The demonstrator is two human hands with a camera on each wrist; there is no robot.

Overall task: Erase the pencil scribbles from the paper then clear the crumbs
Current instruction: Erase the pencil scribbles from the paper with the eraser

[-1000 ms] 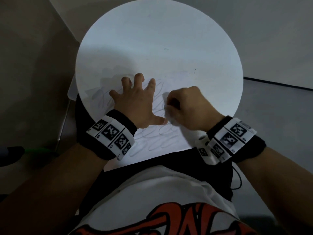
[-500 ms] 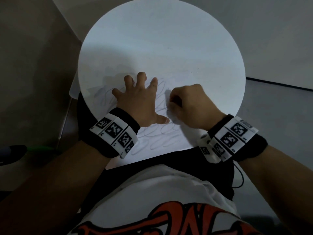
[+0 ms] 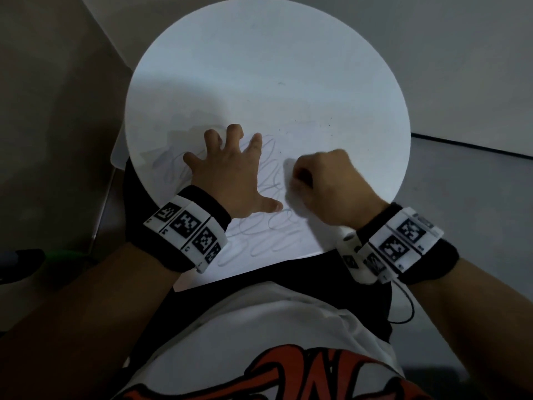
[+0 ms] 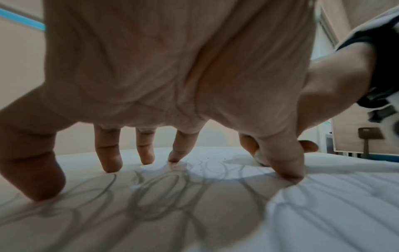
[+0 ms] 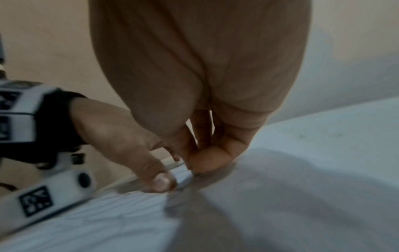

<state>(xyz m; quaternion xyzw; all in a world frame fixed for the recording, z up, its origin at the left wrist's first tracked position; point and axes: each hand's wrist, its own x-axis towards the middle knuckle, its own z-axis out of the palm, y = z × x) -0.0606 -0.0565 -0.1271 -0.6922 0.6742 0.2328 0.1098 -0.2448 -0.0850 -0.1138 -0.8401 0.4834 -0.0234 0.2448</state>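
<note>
From the head view, the left hand (image 3: 230, 174) lies splayed on the paper (image 3: 259, 243) at the round table's (image 3: 259, 53) six o'clock edge; the right hand (image 3: 328, 183) is fisted at its three o'clock. The left wrist view shows spread fingertips (image 4: 112, 163) pinning pencil scribbles (image 4: 159, 194), and a white eraser (image 4: 262, 159) nipped by the other hand. The right wrist view is blurred; the curled fingers (image 5: 213, 158) hide the eraser.
</note>
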